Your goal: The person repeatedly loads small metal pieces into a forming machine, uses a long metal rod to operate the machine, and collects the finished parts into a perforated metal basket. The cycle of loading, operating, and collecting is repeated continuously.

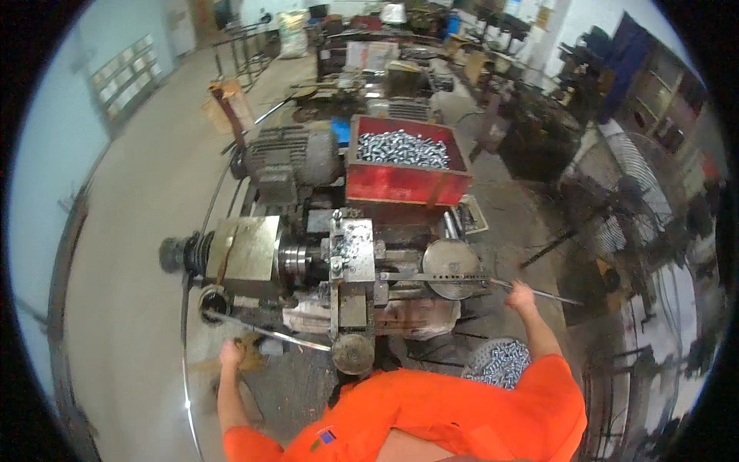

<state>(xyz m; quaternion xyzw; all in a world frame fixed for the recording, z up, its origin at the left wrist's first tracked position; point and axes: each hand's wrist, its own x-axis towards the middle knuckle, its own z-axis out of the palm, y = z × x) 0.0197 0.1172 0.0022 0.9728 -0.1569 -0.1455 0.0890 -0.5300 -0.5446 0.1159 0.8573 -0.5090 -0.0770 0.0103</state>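
Gray floor (146, 254) makes a wide strip left of the red box (408, 185), reaching to the blue wall (61, 146). Just nearer the person than the box sits a greasy machine (354, 239). Right of the box and nearer, the right hand (520, 295) has its grip closed around a thin rod (558, 297), which sticks out past the machine's right edge. Farther right of the box stands a big fan (627, 192). Left of the box and nearer, the left hand (231, 353) has curled fingers near a shiny bar (285, 336); I cannot tell if its grip holds anything.
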